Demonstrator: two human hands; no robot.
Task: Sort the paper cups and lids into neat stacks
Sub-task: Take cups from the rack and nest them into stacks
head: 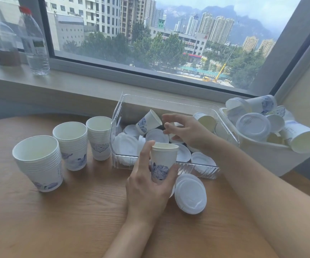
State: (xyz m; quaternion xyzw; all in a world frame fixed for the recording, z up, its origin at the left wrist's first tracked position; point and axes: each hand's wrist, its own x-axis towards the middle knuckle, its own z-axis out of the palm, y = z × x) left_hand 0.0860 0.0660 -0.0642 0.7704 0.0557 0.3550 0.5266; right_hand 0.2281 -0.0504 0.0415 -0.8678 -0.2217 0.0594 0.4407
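Mid-sort at the window bench [76, 211]: your left hand [146, 190] grips an upright paper cup [162, 161] at the clear bin's [197, 169] near wall, fingers curled round it, while your right hand [185, 131] hovers over the loose lids [157, 135] inside, fingers spread and empty. Likely next: seat the cup on a matching stack [98, 137] to the left, across bare bench, clearing the bin's rim.

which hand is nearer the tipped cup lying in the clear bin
Right. The right hand hovers just beside the tipped cup, fingertips almost at its rim. The left hand is lower, in front of the clear bin, holding an upright cup.
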